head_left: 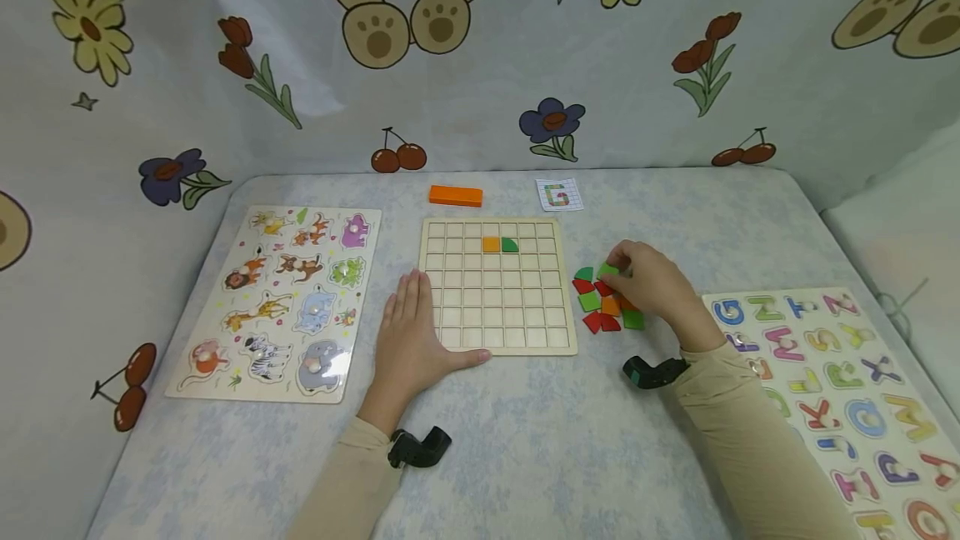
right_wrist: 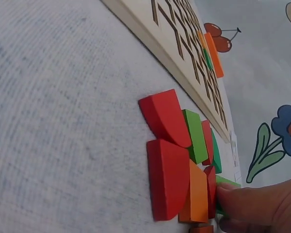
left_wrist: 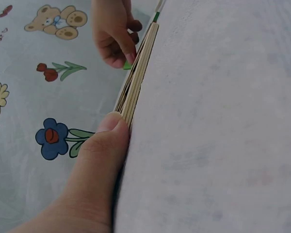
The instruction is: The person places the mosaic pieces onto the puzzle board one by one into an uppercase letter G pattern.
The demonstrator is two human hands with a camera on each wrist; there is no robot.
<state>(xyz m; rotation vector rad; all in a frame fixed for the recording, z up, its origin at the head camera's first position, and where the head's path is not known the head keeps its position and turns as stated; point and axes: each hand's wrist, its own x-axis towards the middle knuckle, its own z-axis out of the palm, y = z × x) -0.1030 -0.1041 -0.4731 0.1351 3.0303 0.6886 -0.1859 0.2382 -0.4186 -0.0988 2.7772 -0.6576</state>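
Observation:
My left hand [head_left: 411, 338] lies flat with fingers straight along the left side of the wooden grid board [head_left: 501, 340], its thumb at the front edge. In the left wrist view that thumb [left_wrist: 98, 150] touches the board's edge. On the board, an orange square [head_left: 491, 245] sits beside a green quarter-circle piece [head_left: 509, 246]. To the right of the board, my right hand [head_left: 651, 277] pinches a light green square block [head_left: 608, 270] at the far side of a loose pile of red, green and orange pieces [head_left: 590, 302]. Part of that pile is hidden under the hand.
A small pattern card [head_left: 558, 194] and an orange bar [head_left: 456, 196] lie behind the board. The animal puzzle [head_left: 285, 307] is at the left, the letter puzzle [head_left: 832, 382] at the right under my right forearm. A patterned cloth [head_left: 465, 107] hangs behind the table.

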